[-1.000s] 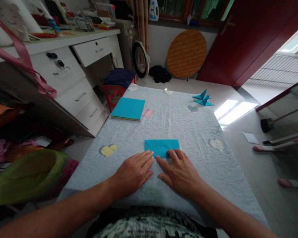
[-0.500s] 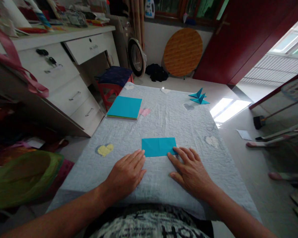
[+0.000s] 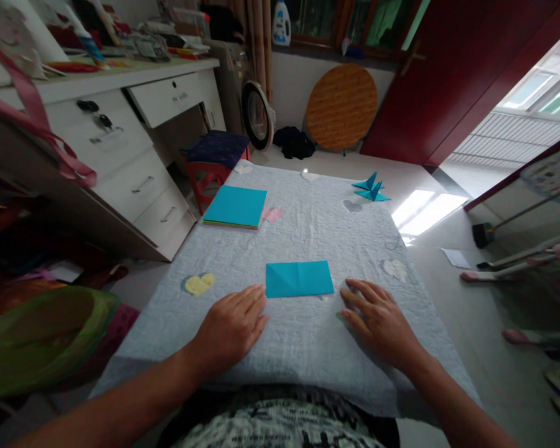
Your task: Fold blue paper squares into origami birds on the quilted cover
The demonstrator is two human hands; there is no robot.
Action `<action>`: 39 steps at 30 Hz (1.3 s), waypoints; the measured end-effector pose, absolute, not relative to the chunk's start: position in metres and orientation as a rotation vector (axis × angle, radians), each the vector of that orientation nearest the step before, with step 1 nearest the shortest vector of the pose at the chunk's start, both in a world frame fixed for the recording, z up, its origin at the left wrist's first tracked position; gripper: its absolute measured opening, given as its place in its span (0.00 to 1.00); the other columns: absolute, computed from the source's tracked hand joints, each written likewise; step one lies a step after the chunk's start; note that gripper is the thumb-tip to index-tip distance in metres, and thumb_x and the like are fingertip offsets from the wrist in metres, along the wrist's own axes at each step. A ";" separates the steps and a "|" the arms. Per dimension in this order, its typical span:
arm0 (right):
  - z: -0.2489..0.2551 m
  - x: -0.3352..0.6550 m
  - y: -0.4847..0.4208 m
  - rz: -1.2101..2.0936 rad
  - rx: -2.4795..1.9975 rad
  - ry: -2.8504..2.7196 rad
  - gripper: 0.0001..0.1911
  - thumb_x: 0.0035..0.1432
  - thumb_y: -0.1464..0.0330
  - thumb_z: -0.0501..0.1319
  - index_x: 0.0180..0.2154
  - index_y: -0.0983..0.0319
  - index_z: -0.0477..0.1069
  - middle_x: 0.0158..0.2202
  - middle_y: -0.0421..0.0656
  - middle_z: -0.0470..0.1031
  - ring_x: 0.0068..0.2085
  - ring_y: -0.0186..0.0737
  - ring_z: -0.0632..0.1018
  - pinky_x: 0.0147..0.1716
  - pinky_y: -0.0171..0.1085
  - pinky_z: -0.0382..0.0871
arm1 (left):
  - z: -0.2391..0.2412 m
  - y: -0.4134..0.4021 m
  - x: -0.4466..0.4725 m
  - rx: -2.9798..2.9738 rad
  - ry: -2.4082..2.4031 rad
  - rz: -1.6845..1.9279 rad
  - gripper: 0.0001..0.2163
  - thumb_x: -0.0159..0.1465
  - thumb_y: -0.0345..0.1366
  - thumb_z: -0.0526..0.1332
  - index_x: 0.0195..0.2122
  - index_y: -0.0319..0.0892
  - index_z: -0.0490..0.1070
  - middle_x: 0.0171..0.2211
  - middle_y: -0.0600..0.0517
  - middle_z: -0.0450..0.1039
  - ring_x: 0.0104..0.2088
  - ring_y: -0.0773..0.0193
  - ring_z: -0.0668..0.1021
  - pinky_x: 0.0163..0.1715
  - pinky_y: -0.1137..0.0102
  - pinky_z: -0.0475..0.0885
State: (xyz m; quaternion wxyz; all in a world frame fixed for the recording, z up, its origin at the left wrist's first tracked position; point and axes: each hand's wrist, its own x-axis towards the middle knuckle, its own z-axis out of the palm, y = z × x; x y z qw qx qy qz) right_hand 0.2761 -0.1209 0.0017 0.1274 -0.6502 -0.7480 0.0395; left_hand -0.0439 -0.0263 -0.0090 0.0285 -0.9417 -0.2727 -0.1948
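Observation:
A folded teal paper rectangle [image 3: 298, 278] lies flat on the pale blue tablecloth [image 3: 308, 230], between and just beyond my hands. My left hand [image 3: 231, 323] rests palm down on the cloth, fingers stretched out, its tips just short of the paper's near left corner. My right hand [image 3: 378, 317] also lies flat and open on the cloth, a little to the right of the paper and apart from it. Neither hand holds anything.
A stack of teal paper sheets [image 3: 236, 207] lies at the far left of the table. Two folded teal paper figures [image 3: 371, 188] stand at the far right corner. White desk drawers [image 3: 135, 155] and a red stool [image 3: 205, 174] stand to the left.
My right hand has slid off the paper's near right edge and moved right, away from it. My left hand has drawn back slightly. The paper stays flat on the cloth.

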 end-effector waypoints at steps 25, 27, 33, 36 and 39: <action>-0.008 0.252 -0.050 0.895 -1.586 -1.280 0.28 0.50 0.65 0.63 0.53 0.58 0.63 0.35 0.37 0.70 0.25 0.30 0.67 0.24 0.33 0.62 | -0.011 0.040 -0.002 -3.343 -1.149 -0.672 0.42 0.48 0.47 0.75 0.62 0.43 0.60 0.60 0.40 0.64 0.61 0.44 0.66 0.62 0.49 0.59; -0.008 0.252 -0.051 0.905 -1.553 -1.284 0.20 0.51 0.66 0.63 0.48 0.58 0.67 0.30 0.35 0.68 0.24 0.30 0.66 0.23 0.32 0.61 | -0.009 0.039 -0.003 -3.362 -1.144 -0.734 0.39 0.51 0.45 0.74 0.62 0.43 0.60 0.58 0.41 0.68 0.58 0.46 0.69 0.60 0.50 0.62; -0.003 0.252 -0.055 0.746 -1.429 -1.332 0.04 0.54 0.70 0.59 0.34 0.58 0.69 0.24 0.36 0.70 0.26 0.34 0.74 0.28 0.33 0.67 | 0.006 0.034 -0.008 -3.247 -0.913 -1.199 0.05 0.65 0.35 0.61 0.42 0.43 0.72 0.35 0.50 0.76 0.38 0.60 0.77 0.43 0.64 0.73; 0.001 0.252 -0.055 0.556 -1.260 -1.452 0.07 0.52 0.75 0.57 0.33 0.58 0.68 0.40 0.43 0.76 0.43 0.41 0.78 0.44 0.40 0.72 | 0.014 0.033 -0.008 -3.060 -0.551 -1.256 0.05 0.66 0.30 0.57 0.35 0.43 0.72 0.35 0.49 0.77 0.39 0.59 0.77 0.45 0.62 0.72; 0.002 0.251 -0.056 0.440 -1.285 -1.610 0.11 0.51 0.78 0.56 0.35 0.58 0.69 0.46 0.45 0.75 0.49 0.42 0.76 0.49 0.43 0.70 | 0.016 0.029 -0.004 -2.919 -0.327 -1.098 0.10 0.65 0.25 0.53 0.34 0.44 0.71 0.34 0.49 0.76 0.40 0.59 0.77 0.48 0.60 0.71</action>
